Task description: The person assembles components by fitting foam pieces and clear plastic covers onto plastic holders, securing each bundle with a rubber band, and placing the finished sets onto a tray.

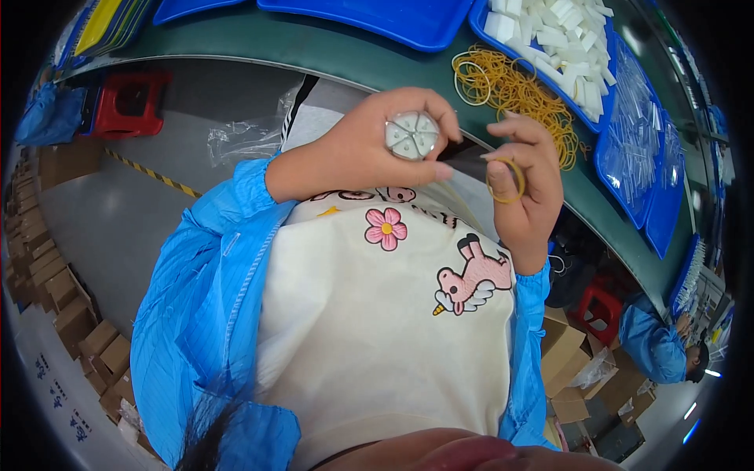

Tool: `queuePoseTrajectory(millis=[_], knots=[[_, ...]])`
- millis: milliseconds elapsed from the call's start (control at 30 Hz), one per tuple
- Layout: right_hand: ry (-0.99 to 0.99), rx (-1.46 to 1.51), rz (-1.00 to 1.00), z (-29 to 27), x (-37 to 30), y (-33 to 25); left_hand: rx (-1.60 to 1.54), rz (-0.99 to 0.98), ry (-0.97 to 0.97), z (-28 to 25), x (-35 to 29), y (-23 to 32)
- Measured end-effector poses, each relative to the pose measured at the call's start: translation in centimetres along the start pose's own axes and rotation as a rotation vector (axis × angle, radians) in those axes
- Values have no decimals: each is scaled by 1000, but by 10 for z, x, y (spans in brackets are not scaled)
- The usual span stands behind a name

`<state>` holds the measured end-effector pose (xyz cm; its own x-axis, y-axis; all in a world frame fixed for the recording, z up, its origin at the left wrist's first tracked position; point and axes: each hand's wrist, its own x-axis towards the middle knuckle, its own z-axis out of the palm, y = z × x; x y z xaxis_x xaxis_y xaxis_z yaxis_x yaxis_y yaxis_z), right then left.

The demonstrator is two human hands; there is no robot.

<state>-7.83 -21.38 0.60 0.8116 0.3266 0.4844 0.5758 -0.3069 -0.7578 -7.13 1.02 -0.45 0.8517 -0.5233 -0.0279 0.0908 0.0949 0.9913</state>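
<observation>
In front of my chest, my left hand (353, 145) is wrapped round a round bundle of white wedge-shaped pieces (411, 135), with their ends facing up. The pieces meet at the middle and look covered in clear plastic. To its right, my right hand (530, 177) is raised with a yellow rubber band (521, 182) looped at the thumb and fingers. The band is apart from the bundle. Just beyond my right hand, a loose heap of rubber bands (522, 94) lies on the green table (353, 67).
White plastic pieces (561, 47) fill a blue tray at the far right, beside clear tubes (627, 149) in another. More blue trays (377, 20) line the table's far side. Red stools (129, 102), cardboard boxes (75, 314) and a co-worker in blue (652, 341) are around.
</observation>
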Motion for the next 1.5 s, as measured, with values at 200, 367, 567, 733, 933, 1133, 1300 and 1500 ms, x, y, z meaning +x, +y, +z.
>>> queuePoseTrajectory(millis=[200,367,567,733,933,1133,1300,1500], knots=[[-17,-44,34,5,12,3,-159,-42,-147,2,2,-3],[-11,162,203,4,15,2,-229,-166,-387,-5,0,4],[14,1348,668,-11,27,24,-55,-183,-504,-4,7,9],[-463,517,358,7,56,-33,157,-70,-494,3,10,-16],[-726,-61,-243,-17,36,-54,-23,-332,-374,6,16,0],[-873,-161,-147,-16,35,-47,136,-480,-448,5,18,9],[-870,-85,-122,-22,39,-41,-175,-280,-218,-4,16,-3],[-363,1501,101,-7,-17,43,-482,-111,-193,-2,1,-3]])
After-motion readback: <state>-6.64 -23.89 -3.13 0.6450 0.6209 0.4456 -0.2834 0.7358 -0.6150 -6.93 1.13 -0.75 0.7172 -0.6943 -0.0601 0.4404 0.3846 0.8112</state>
